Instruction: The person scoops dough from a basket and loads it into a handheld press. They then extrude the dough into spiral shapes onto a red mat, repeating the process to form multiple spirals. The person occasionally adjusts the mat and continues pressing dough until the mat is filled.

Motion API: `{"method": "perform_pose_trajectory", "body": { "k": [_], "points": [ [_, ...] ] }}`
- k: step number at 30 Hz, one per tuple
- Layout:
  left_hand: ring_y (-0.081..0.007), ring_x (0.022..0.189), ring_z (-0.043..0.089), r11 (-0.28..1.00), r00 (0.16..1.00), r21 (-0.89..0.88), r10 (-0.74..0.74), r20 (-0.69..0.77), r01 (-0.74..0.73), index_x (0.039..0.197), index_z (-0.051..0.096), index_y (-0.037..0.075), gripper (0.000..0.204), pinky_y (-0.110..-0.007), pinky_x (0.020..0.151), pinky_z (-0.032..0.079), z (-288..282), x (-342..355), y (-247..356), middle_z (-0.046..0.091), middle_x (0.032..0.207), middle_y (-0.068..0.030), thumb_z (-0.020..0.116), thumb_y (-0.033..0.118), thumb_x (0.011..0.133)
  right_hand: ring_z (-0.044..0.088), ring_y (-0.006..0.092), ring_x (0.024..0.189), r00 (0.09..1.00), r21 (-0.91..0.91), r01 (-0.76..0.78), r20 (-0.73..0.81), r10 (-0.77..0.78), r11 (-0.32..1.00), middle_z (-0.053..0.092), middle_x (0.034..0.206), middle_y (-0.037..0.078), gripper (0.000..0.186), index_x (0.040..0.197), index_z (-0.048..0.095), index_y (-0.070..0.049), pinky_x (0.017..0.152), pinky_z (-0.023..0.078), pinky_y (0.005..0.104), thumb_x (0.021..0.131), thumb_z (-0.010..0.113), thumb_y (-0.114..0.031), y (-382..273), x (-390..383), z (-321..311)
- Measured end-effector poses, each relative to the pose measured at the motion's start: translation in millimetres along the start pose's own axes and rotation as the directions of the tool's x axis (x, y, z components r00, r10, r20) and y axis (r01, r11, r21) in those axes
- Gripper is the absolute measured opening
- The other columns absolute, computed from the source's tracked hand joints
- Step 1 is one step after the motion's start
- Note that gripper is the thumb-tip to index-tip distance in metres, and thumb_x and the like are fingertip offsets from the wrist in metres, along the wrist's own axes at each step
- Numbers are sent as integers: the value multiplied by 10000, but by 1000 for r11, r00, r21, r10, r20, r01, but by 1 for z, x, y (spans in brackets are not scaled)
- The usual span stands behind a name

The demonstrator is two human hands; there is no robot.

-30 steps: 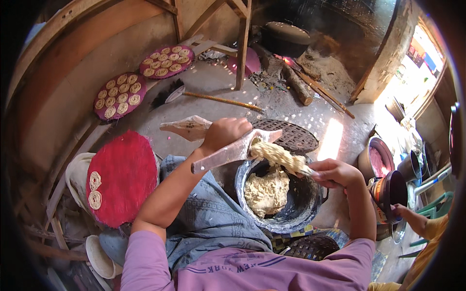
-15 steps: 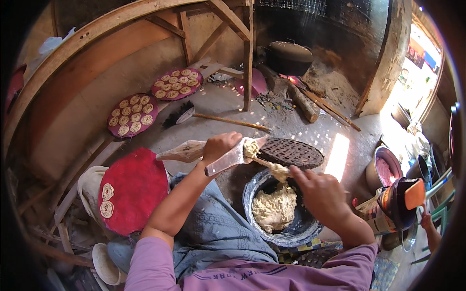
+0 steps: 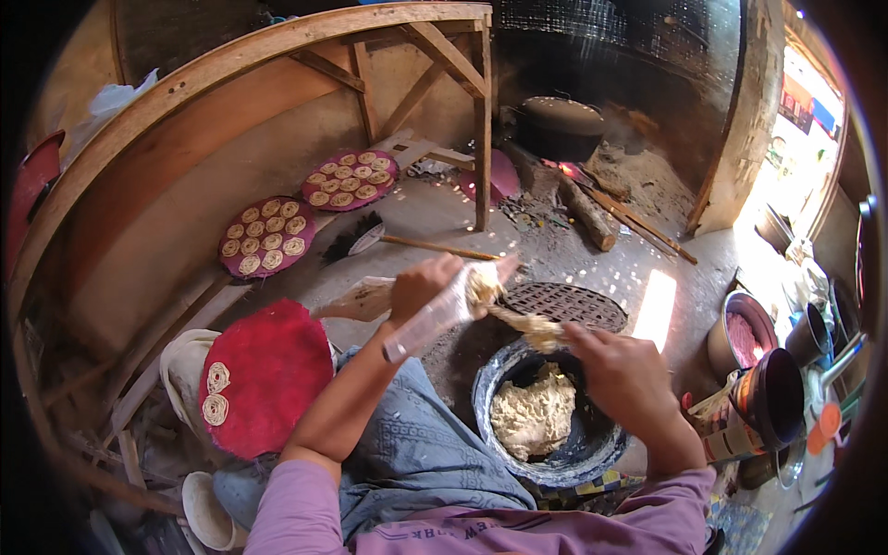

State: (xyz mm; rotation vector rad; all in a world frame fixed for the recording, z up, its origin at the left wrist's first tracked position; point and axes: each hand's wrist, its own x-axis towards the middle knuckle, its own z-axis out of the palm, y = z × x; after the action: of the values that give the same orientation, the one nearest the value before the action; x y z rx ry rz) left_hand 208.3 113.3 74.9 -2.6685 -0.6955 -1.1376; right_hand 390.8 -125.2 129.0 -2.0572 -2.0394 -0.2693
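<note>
My left hand (image 3: 423,287) is closed on a pale wooden hand press (image 3: 422,320) with flared handles, held tilted over the floor. Dough (image 3: 483,289) fills its opening. My right hand (image 3: 618,370) grips a stick with clumped dough (image 3: 536,328) on it, reaching toward that opening; the part in my fingers is hidden. Below is a dark, flour-smeared pot (image 3: 606,449) holding a large dough mass (image 3: 534,414). To my left lies a red round mat (image 3: 273,365) bearing two coiled dough rounds (image 3: 217,409).
Two pink mats (image 3: 351,178) of coils lie by a wooden frame (image 3: 481,157). A broom (image 3: 435,252), woven round lid (image 3: 564,301), black pot (image 3: 561,129) over fire and firewood (image 3: 587,213) are ahead. Pans (image 3: 740,328) and buckets (image 3: 768,398) crowd the right.
The dough-covered stick has tilted and my right hand has shifted over the pot. The view has shifted upward. The other person's arm at the right has mostly left the view.
</note>
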Motion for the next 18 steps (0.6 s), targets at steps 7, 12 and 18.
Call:
{"method": "perform_pose_trajectory", "body": {
  "k": [7,12,18],
  "points": [
    [-312,709,622,995,989,-43,-91,-116,87,864,522,99,411,-412,601,509,1,14,4,569,788,-87,761,373,674,506,72,593,899,912,-274,130,418,306,572,675,30,269,1211,585,2,540,419,242,978,543,-128,1,22,97],
    [-309,712,616,993,987,-18,-116,-108,115,844,514,100,347,-418,593,505,-1,26,-7,555,762,-87,743,308,687,416,25,546,942,952,-304,304,142,-25,443,664,-64,234,1153,585,-18,481,342,197,1003,517,-184,-1,4,103],
    [-267,691,604,995,936,-51,-101,-337,89,845,534,91,296,-392,606,495,-61,13,-35,565,768,-77,753,251,727,605,151,654,726,520,-619,665,176,589,652,818,46,330,1104,672,-39,584,477,309,943,576,-310,70,-29,177]
  ]
}}
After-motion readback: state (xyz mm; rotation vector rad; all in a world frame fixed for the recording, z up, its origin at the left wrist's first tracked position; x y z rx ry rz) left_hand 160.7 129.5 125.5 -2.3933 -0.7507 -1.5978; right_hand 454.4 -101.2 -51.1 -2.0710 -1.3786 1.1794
